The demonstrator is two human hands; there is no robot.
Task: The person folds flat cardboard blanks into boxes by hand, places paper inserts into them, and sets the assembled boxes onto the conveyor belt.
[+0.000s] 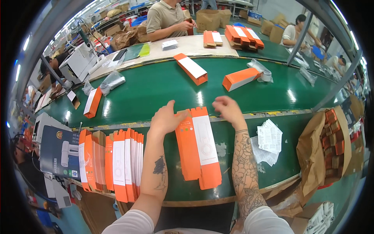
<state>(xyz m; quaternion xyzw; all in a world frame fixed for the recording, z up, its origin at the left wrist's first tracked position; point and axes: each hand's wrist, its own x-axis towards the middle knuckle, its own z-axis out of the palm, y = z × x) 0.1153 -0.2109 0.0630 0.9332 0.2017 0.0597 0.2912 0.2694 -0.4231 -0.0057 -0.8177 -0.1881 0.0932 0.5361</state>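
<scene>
Left hand [165, 119] flat, fingers spread wide, resting on the far end of the flattened orange-and-white cartons [198, 148] stacked on the green bench [230, 136]. Right hand [228, 110] loosely curled, apparently holding nothing. Could fan the stack apart if pushed unevenly.

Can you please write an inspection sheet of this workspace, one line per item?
Surface: green belt behind a green bench.
Job's things: flat orange-and-white cartons stacked between the hands; more fanned cartons at left.
Clutter: leaflets, brown bag of small boxes, built boxes and plastic bags on the belt.
Grips: left hand open on the stack's top edge; right hand open, empty, above it.
Cables: nothing seen.
Surroundings: other people at work across the belt.
</scene>
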